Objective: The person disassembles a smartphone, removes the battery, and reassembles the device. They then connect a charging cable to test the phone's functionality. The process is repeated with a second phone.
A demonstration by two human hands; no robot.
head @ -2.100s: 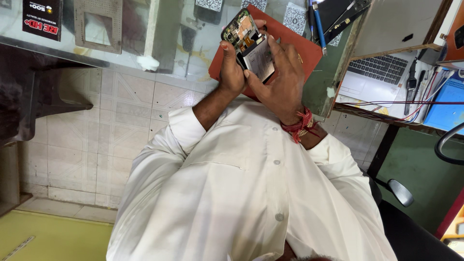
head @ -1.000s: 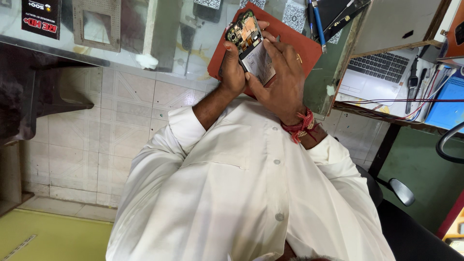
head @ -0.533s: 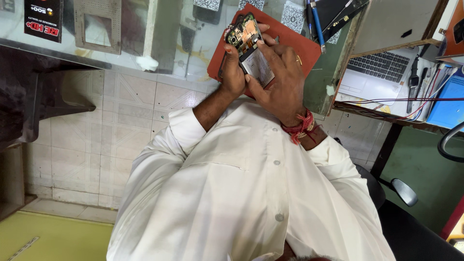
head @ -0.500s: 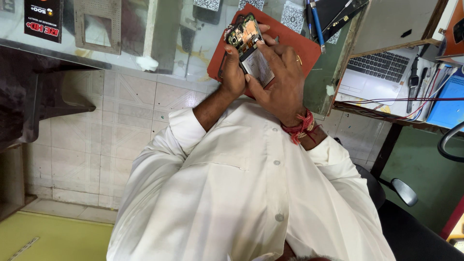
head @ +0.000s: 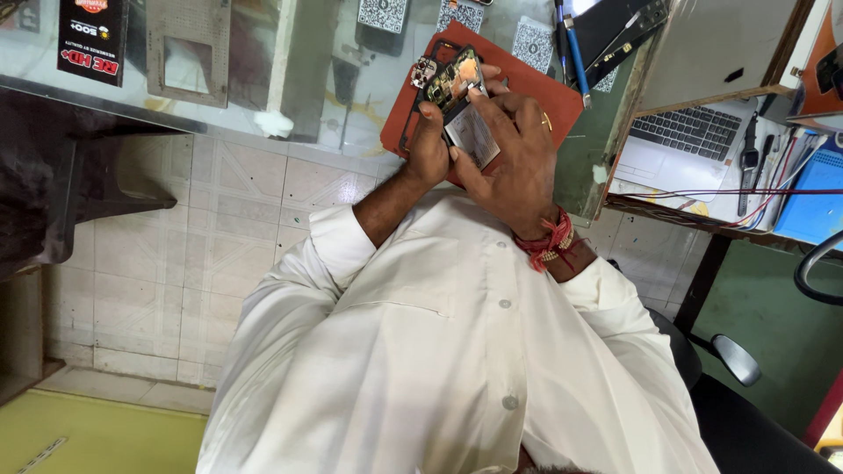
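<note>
- Glass counter [head: 263,83] fills the top of your view; dark printed box [head: 88,39] lies far left on it, a pale flat frame [head: 189,39] just beside that
- Orange-red mat [head: 527,83] lies on the counter under both hands; it's flat w/ no rim that I can see, so imo any loose screw or chip could roll off onto the tiled floor [head: 176,254]
- Wooden shelf [head: 729,61] to the right holds an open laptop [head: 685,145]; cables and small tools sit beside it, well apart from your work
- Blue pens [head: 571,44] stand near the mat's top edge, no holder visible
- Opened phone [head: 452,105], back off, board and silver battery exposed, is held up just above the mat
- Left hand [head: 428,149]: fingers wrapped round the phone's lower-left edge, gripping it
- Right hand [head: 514,149]: fingers curled over the phone, fingertip [head: 479,92] pressing near the board at the top; can't tell if it pinches any small part
- Risk: press too hard there and a connector or flex could bend; grip slips and the phone drops onto the mat or glass
</note>
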